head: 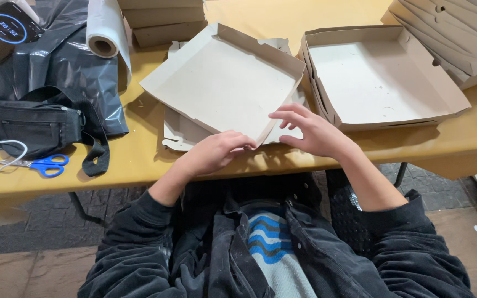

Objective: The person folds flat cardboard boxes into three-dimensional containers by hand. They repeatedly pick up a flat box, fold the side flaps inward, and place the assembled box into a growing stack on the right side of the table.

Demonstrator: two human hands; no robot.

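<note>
Dark jacket sleeves (139,259) fill the foreground, below the yellow table (139,160) that carries everything else. Mid-table sits a half-folded cardboard box (222,83), tilted, resting on a flat cardboard blank (186,135). Right of that box stands a finished open box (382,77), with a stack of folded boxes (459,38) beyond it. Left of the half-folded box lie a black plastic sheet (67,60), a black pouch (28,124), a roll of clear bags (103,27), a phone showing a timer (1,30) and blue scissors (45,164). At the half-folded box's near corner, the left hand (213,154) is curled, fingertips pinching the corner wall; the right hand (310,129) rests fingers spread on the near edge beside it
</note>
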